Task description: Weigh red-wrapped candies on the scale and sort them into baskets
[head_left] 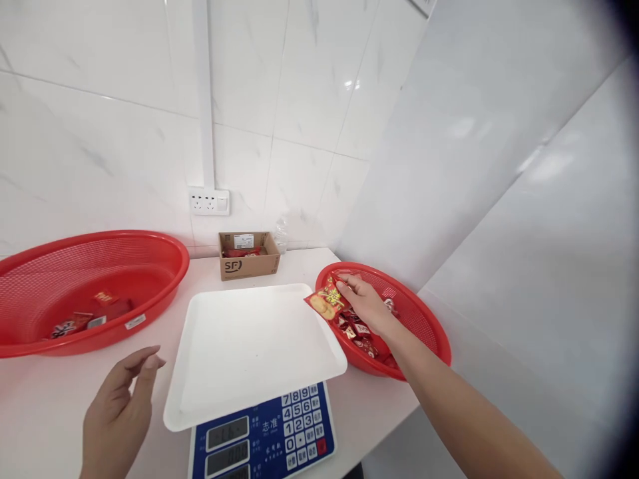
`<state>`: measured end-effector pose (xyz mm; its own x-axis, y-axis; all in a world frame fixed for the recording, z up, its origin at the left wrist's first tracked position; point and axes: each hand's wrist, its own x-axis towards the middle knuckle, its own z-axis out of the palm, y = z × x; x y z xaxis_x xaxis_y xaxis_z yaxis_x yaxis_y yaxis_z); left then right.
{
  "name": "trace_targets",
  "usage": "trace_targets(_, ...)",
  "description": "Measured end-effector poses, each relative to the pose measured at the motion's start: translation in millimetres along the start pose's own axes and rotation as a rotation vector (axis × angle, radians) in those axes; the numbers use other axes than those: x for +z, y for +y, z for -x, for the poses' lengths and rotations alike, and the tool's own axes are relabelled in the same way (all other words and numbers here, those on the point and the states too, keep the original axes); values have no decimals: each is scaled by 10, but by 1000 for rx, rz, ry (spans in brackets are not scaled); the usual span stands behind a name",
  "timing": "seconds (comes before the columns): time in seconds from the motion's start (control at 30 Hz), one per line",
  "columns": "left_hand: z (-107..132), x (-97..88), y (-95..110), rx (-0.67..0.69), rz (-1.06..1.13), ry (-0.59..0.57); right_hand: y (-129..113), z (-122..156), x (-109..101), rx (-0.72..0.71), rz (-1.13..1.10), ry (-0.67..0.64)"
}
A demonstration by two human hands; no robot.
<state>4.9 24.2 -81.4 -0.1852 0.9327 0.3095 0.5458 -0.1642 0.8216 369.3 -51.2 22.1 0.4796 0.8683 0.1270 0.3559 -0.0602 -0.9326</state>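
My right hand (368,303) pinches a red snack packet (327,301) with a picture of round biscuits on it. The packet hangs over the near-left rim of the right red basket (429,319), beside the edge of a white tray (254,342). Small red wrapped snacks (360,332) lie in that basket, partly hidden by my hand and forearm. To the left of the tray is my left hand (120,406), empty, its thumb and forefinger curved with a small gap between them. The tray rests on a blue digital scale (269,436), whose keypad and displays show in front.
Another large red basket (154,293) stands at the left with a few packets (74,324) inside. A small cardboard box (249,266) holding red packets sits near the wall, with a clear plastic item (281,234) behind it. A wall socket (210,201) is above.
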Motion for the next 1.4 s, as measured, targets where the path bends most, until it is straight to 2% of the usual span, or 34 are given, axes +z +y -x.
trace_targets(0.07, 50, -101, 180, 81, 40, -65, -127, 74, 140, -51, 14, -65)
trace_targets(0.17, 145, -172, 532, 427, 126, -125, -270, 181, 353, -111, 47, -225)
trace_targets(0.23, 193, -151, 778, 566, 142, -278, -336, 241, 493, -156, 66, -337)
trace_targets(0.3, 219, -87, 988, 536, 147, -483, -388, 293, 625, -204, 65, -411)
trace_targets(0.4, 225, 38, 1181, 295, 239, -759, -428, 355, 777, -265, 7, -462)
trace_targets(0.47, 219, 107, 1228, 152, 400, -853, -416, 387, 832, -234, -75, -453)
trace_targets(0.57, 211, 163, 1231, 2, 628, -836, -342, 437, 850, -128, -254, -427)
trace_targets(0.67, 220, 175, 1230, -83, 711, -808, -238, 512, 841, -88, -377, -476)
trace_targets(0.77, 237, 180, 1252, -94, 757, -840, -148, 610, 854, -55, -359, -539)
trace_targets(1.2, 200, 263, 1278, -102, 810, -829, -36, 798, 907, 29, -346, -460)
trace_targets(1.4, 225, 279, 1255, -140, 720, -767, -40, 827, 894, 50, -329, -472)
